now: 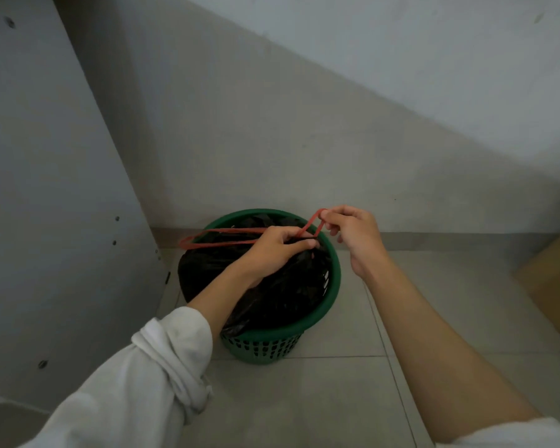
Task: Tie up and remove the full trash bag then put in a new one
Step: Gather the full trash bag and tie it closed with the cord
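1. We are curling our left hand point(278, 250) over the middle of the bin's mouth, fingers closing on the gathered top of the bag and on the red strands crossing there.
2. We are pinching with our right hand point(353, 234), thumb and forefinger holding the tip of a red loop just beyond the bin's far right rim; the other fingers are hanging loosely curled.
3. The thin red plastic drawstring point(223, 242) is running from that pinch down to our left hand, while a second, longer loop is stretching left past the rim.
4. The full black plastic trash bag point(272, 295) is sitting inside the round green plastic bin with a perforated wall point(335, 276), bulging over the left rim.
5. Our rolled-up white sleeve point(149, 367) is bunching at the left forearm, near left.
6. The bin is standing on the pale grey tiled floor point(337, 399), near the grey wall point(272, 140).
7. A grey panel dotted with small holes point(46, 189) is rising on the left; a blurred brown box-like shape point(550, 276) is showing at the right edge.
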